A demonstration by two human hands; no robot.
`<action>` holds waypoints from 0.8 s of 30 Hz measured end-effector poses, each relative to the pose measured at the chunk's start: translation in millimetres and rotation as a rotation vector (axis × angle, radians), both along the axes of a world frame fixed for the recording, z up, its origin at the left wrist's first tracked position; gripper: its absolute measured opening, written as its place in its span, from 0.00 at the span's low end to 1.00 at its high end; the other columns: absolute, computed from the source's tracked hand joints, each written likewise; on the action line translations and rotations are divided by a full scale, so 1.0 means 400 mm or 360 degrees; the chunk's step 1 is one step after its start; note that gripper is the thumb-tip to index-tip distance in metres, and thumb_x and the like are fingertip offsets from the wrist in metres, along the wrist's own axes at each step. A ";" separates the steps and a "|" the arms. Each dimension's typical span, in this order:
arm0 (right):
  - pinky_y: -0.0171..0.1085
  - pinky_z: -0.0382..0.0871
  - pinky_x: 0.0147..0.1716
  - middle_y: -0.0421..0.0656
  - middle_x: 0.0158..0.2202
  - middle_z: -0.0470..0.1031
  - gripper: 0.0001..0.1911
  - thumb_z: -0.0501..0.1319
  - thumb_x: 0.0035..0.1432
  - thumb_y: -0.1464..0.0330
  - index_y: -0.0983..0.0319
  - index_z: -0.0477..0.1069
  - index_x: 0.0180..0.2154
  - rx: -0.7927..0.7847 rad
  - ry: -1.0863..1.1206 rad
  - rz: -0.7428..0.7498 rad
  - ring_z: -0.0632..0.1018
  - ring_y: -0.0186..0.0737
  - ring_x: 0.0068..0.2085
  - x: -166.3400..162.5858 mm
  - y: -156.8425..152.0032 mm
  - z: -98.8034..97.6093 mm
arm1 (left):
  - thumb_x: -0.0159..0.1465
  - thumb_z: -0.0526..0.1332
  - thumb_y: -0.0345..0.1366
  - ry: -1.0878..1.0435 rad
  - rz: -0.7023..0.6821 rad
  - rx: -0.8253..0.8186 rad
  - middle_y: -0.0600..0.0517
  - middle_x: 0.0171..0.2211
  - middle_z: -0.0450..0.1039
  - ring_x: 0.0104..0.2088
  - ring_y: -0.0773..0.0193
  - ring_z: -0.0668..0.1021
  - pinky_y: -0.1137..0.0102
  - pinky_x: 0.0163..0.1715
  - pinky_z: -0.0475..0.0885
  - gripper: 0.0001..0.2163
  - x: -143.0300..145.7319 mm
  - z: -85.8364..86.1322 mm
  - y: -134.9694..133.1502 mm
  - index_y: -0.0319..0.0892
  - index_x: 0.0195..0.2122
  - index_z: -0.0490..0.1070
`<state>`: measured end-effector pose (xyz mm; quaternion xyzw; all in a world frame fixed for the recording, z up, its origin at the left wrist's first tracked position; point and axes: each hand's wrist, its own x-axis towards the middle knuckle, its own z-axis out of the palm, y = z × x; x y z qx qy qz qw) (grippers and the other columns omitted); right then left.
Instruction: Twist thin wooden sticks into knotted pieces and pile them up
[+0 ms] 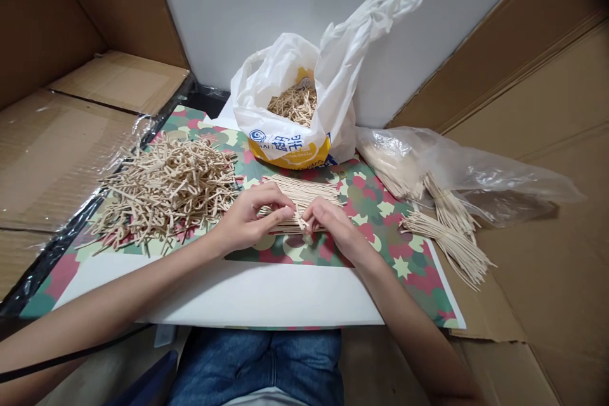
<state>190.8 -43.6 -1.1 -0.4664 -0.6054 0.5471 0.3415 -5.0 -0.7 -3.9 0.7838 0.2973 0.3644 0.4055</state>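
A mat of long, thin, pale strips (309, 190) lies side by side on the camouflage-patterned sheet, under both hands. My left hand (252, 216) comes in from the left, its thumb and fingers pinched on a small pale strip (301, 222) at the middle of the mat's near edge. Closed on that same strip from the other side is my right hand (333, 222), its curled fingers partly hidden. The strip looks folded or twisted between the fingertips; its exact shape is too small to tell.
A large heap of short curled strips (166, 190) lies at left. Behind stands a white plastic bag (285, 133) with more short pieces inside. At right are bundles of long strips (447, 241) beside a clear plastic bag (457, 158). Cardboard walls (547, 139) flank the table.
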 end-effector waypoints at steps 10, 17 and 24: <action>0.31 0.61 0.25 0.36 0.22 0.67 0.07 0.57 0.53 0.67 0.62 0.64 0.26 -0.0030 0.0063 0.0049 0.69 0.31 0.25 -0.009 -0.002 0.001 | 0.57 0.59 0.37 -0.0114 -0.0163 -0.0398 0.52 0.29 0.66 0.29 0.69 0.70 0.74 0.30 0.67 0.12 0.016 0.005 -0.018 0.36 0.39 0.68; 0.31 0.62 0.24 0.36 0.20 0.68 0.06 0.57 0.51 0.67 0.62 0.63 0.25 -0.0061 0.0069 -0.0042 0.70 0.32 0.24 -0.023 -0.007 0.006 | 0.55 0.62 0.37 -0.0300 -0.0262 -0.0965 0.57 0.21 0.63 0.23 0.73 0.67 0.77 0.23 0.63 0.11 0.039 -0.003 -0.034 0.37 0.33 0.63; 0.30 0.61 0.24 0.36 0.22 0.68 0.07 0.55 0.55 0.66 0.62 0.63 0.27 -0.0103 -0.0086 0.0189 0.68 0.31 0.23 -0.004 -0.004 -0.005 | 0.52 0.61 0.34 0.0031 -0.0446 -0.1015 0.56 0.21 0.65 0.21 0.74 0.63 0.79 0.20 0.58 0.08 0.015 0.030 -0.014 0.35 0.29 0.65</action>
